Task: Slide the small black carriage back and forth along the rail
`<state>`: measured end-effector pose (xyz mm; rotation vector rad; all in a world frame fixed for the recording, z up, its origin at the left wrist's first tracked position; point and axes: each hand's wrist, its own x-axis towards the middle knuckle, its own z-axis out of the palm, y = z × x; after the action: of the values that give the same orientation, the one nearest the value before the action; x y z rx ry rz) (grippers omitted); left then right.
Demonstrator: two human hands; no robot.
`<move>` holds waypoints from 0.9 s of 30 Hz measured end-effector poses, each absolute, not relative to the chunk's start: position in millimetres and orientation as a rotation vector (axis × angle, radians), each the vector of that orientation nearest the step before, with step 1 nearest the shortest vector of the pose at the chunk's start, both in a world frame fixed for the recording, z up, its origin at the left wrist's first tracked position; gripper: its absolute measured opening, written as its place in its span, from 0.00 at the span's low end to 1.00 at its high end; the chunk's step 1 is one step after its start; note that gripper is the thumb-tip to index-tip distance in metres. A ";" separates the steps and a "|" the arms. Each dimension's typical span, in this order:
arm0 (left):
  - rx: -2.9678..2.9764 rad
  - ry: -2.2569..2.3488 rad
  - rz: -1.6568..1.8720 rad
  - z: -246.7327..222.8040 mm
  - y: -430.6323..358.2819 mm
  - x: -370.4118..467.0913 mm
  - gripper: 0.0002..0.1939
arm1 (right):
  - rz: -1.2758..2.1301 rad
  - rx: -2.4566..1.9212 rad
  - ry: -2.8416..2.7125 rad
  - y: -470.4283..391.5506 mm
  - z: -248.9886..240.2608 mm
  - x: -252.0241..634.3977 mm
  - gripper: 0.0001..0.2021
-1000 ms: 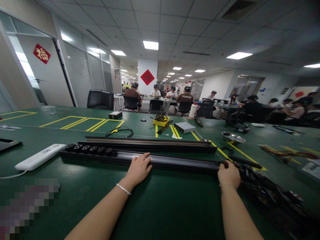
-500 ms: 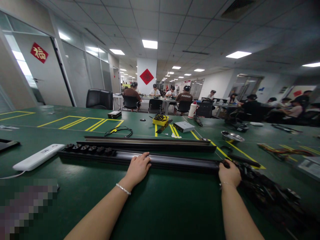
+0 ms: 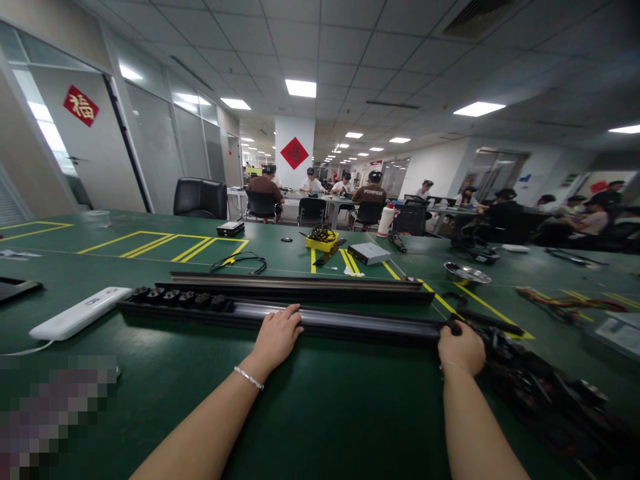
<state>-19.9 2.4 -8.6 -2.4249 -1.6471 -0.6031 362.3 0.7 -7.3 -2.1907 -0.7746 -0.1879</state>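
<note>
A long black metal channel (image 3: pixel 370 326) lies crosswise in front of me, with several black socket-like pieces (image 3: pixel 187 298) seated in its left end. My left hand (image 3: pixel 278 337) is over the middle of the channel, fingers laid across it and gripping it against the table; the thumb is hidden. At the channel's right end, my right hand (image 3: pixel 463 347) pinches a small black piece (image 3: pixel 455 327) that resembles the seated ones. Just behind lies a second long black strip (image 3: pixel 300 288), parallel to the channel.
Black parts and wires (image 3: pixel 555 400) are heaped to the right on the green table (image 3: pixel 320 413). A white power bank-like block (image 3: pixel 83 313) lies left. Farther back are a metal bowl (image 3: pixel 467 273), a grey box (image 3: pixel 369 253) and a yellow tray (image 3: pixel 323 241). People sit in the background.
Almost nothing differs. My right hand has shifted very slightly to the right at the channel's end; the left hand stays on the channel.
</note>
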 end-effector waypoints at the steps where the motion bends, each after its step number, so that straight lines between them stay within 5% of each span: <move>1: -2.426 -1.647 -0.604 -8.4 2.2 -19.8 0.10 | -0.187 -2.195 -0.756 0.1 -7.0 362.0 0.20; 27: -2.411 -1.612 -0.613 -9.8 1.4 -21.5 0.10 | -0.095 -2.120 -0.504 0.0 -13.0 387.1 0.22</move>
<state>-21.5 1.4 -9.8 -2.4110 -1.6123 -0.6125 387.1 0.0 -13.0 -2.1205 -0.5042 -0.0952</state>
